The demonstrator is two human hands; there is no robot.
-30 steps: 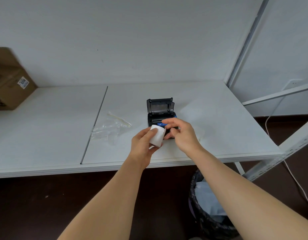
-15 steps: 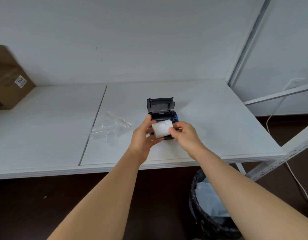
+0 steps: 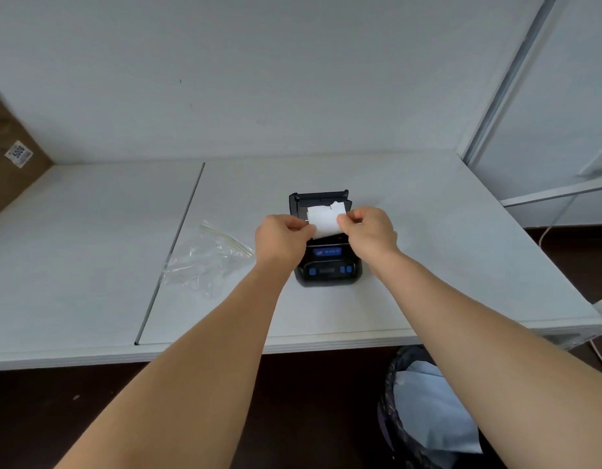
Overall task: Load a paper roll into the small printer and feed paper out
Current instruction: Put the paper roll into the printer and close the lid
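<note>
Both hands are up over the small printer point(image 3: 327, 262), which sits on the white counter point(image 3: 428, 231) with its lid point(image 3: 318, 197) tipped back and open. The left hand point(image 3: 282, 239) has its fingers curled in and pinches the left edge of the paper point(image 3: 324, 218); the right hand point(image 3: 370, 231) does the same on the right edge, thumb and fingertips closed on the sheet. Between them a short white length of paper is stretched flat above the open bay, its far end torn and ragged. The roll itself I cannot make out; it seems to be down in the bay behind the hands, but the paper and knuckles hide it.

This paper looks thin and very light, the sort that creases or tears if tugged unevenly, so holding it at both side edges, as now, seems the sensible way to keep it square. It should slide easily off the roll with little pull. The lid would probably need to close with the loose end lying out over the front edge.

Off to the left lies a crumpled clear plastic bag point(image 3: 208, 262), a cardboard box point(image 3: 12, 157) stands at the far left, and a lined bin point(image 3: 425, 411) sits under the counter's edge.
</note>
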